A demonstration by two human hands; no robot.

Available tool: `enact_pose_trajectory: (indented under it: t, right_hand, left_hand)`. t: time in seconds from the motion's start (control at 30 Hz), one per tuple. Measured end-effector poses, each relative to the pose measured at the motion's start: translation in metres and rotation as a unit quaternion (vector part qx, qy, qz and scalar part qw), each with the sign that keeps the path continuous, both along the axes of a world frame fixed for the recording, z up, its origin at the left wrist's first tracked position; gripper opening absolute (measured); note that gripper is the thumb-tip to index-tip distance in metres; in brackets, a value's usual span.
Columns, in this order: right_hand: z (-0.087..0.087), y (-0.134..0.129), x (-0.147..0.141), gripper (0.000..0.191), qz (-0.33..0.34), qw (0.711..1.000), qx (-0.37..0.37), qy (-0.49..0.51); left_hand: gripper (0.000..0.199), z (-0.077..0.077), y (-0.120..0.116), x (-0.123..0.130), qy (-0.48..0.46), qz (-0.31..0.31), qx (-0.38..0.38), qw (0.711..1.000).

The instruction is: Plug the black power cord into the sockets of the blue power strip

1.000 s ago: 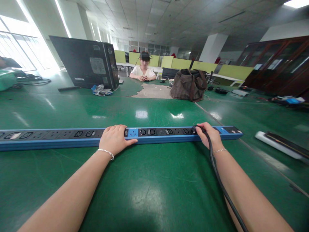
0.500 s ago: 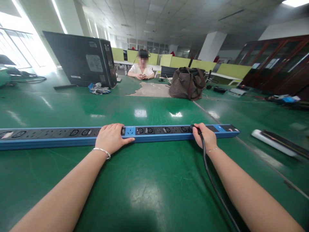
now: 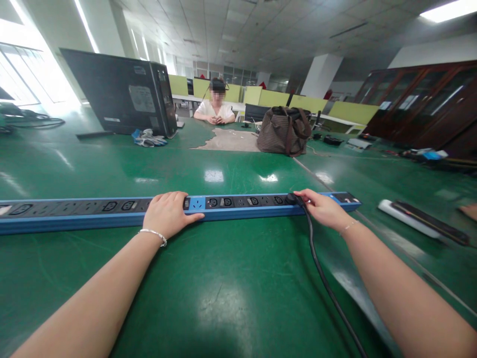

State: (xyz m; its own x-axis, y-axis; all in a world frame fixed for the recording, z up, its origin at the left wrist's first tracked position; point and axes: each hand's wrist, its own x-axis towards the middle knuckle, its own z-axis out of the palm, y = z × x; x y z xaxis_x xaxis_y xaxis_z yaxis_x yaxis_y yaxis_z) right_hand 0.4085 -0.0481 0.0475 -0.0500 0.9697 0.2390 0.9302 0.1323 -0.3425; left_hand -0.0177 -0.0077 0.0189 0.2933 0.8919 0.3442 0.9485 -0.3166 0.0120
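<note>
A long blue power strip (image 3: 238, 215) with a row of black sockets lies across the green table (image 3: 223, 278). My left hand (image 3: 166, 211) is wrapped over the strip, left of a light-blue socket, its thumb along the near side. A black plug (image 3: 292, 199) sits at a socket towards the strip's right end, and its black cable (image 3: 319, 268) runs down to the bottom edge. My right hand (image 3: 323, 209) is at the plug's right side, thumb and forefinger closed on it near the cable.
A black computer case (image 3: 122, 94) and gloves (image 3: 149, 138) stand back left. Behind is a brown bag (image 3: 283, 130); a person (image 3: 215, 107) sits opposite. A white and black bar (image 3: 413, 219) lies right, near another person's hand (image 3: 470, 211).
My right hand has shifted to the right side of the plug, showing more of it. The view has moved slightly, and another person's hand now shows at the right edge.
</note>
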Motion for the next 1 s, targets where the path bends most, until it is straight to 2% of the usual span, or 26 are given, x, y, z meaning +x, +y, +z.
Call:
enact_pose_trajectory:
  t: [0.07,0.13,0.2,0.27,0.37,0.5,0.7,0.83,1.0]
  right_hand:
    - [0.013,0.001,-0.01,0.034,-0.029,0.999,-0.031,-0.018]
    - [0.02,0.002,-0.027,0.028,-0.066,0.994,-0.017,-0.084]
    - [0.02,0.003,-0.042,0.023,-0.128,0.979,0.012,-0.158]
    - [0.016,0.003,-0.051,0.023,-0.172,0.967,0.029,-0.188]
    - [0.013,0.006,-0.052,0.023,-0.18,0.967,0.007,-0.177]
    - [0.017,0.009,-0.05,0.022,-0.173,0.966,-0.026,-0.193]
    - [0.021,0.001,-0.063,0.031,-0.175,0.956,-0.066,-0.225]
    - [0.018,0.001,-0.058,0.03,-0.177,0.961,-0.079,-0.196]
    - [0.002,0.0,-0.05,0.031,-0.203,0.977,-0.043,-0.041]
  left_hand:
    - [0.073,0.0,0.0,0.0,-0.005,-0.003,0.001,1.0]
    - [0.073,0.0,0.0,0.0,-0.009,-0.006,0.001,1.0]
    - [0.073,0.0,-0.001,0.0,-0.009,-0.006,0.0,1.0]
    - [0.072,0.001,-0.001,0.0,-0.007,-0.006,-0.001,1.0]
    - [0.072,0.001,-0.002,0.0,-0.003,-0.003,-0.001,1.0]
    - [0.072,0.002,-0.003,0.001,-0.005,0.002,-0.005,1.0]
    - [0.073,0.003,-0.002,0.002,0.013,0.01,-0.017,1.0]
    - [0.075,0.002,-0.002,0.001,0.008,0.002,-0.011,1.0]
    - [0.076,0.002,-0.001,0.001,0.009,-0.001,-0.007,1.0]
